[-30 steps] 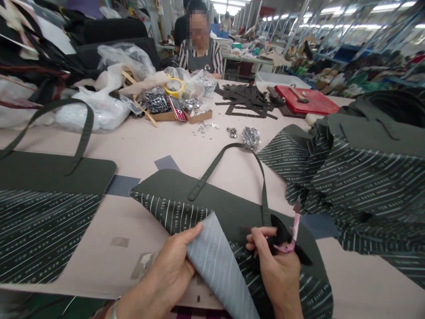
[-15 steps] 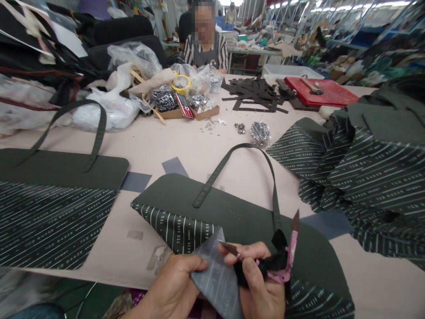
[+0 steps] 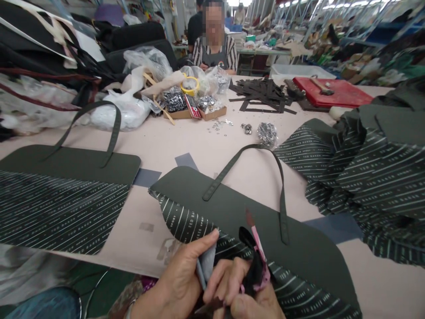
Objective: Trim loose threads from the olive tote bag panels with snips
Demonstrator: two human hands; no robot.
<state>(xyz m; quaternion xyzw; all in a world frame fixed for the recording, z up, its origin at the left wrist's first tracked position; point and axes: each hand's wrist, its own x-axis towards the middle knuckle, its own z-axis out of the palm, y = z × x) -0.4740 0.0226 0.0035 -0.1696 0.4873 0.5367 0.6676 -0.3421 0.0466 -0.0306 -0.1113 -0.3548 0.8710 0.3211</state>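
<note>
A dark green bag panel with a strap handle and striped, lettered fabric lies before me. My left hand pinches the fabric's edge, its thumb on top and the grey underside folded against the fingers. Beside it, my right hand is closed around a pink-handled tool wrapped in black, a pointed brown tip sticking up. Another brownish blade shows below the right fingers, partly hidden.
Another striped bag panel lies left, and a stack of panels right. Behind are a bag of metal parts, black strips, a red board and plastic bags. A person sits across the table.
The right hand has moved down and left, bringing the tool lower. The left thumb has risen onto the striped fabric, and less of the grey underside shows. The view has shifted slightly.
</note>
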